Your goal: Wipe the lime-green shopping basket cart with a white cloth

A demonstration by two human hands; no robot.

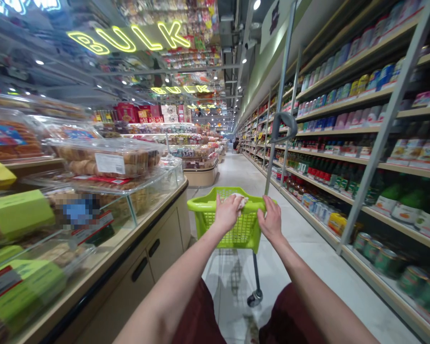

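A bright green plastic shopping cart basket [247,229] with mesh sides stands in front of me on a wheeled frame. My left hand [227,213] lies over its near rim, fingers bent around a crumpled white tissue [241,199] that touches the rim. At the basket's right corner, my right hand [271,219] has its fingers curled over the edge. A tall grey pole with a looped handle [284,126] rises behind that corner. The undersides of both hands' grips are hidden.
On the left runs a bulk counter [165,224] with clear plastic boxes of baked goods [111,157]. Shelves [344,129] of cans and bottles line the right. A pale tiled aisle [232,169] stretches ahead, where a person [235,145] is low beside the shelves. A caster wheel [255,298] rests below the basket.
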